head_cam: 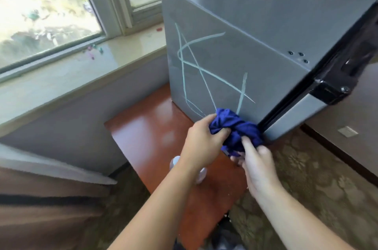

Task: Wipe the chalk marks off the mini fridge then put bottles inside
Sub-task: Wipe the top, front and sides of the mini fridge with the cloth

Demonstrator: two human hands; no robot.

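Observation:
A grey mini fridge (255, 30) stands on a reddish-brown low table (155, 133), its door edge to the right. Pale chalk marks (196, 67) cross its left side panel in several long strokes. A bunched dark blue cloth (235, 129) sits against the panel's lower front corner. My left hand (201, 144) grips the cloth from the left. My right hand (257, 168) pinches it from below, one finger pressed into the fabric. Pale bottle tops (176, 162) show beneath my left forearm, mostly hidden.
A window with a stone sill (81, 69) runs along the left, small coloured bits lying on it. Patterned carpet (306, 178) covers the floor to the right. A brown padded piece of furniture (41, 208) fills the lower left.

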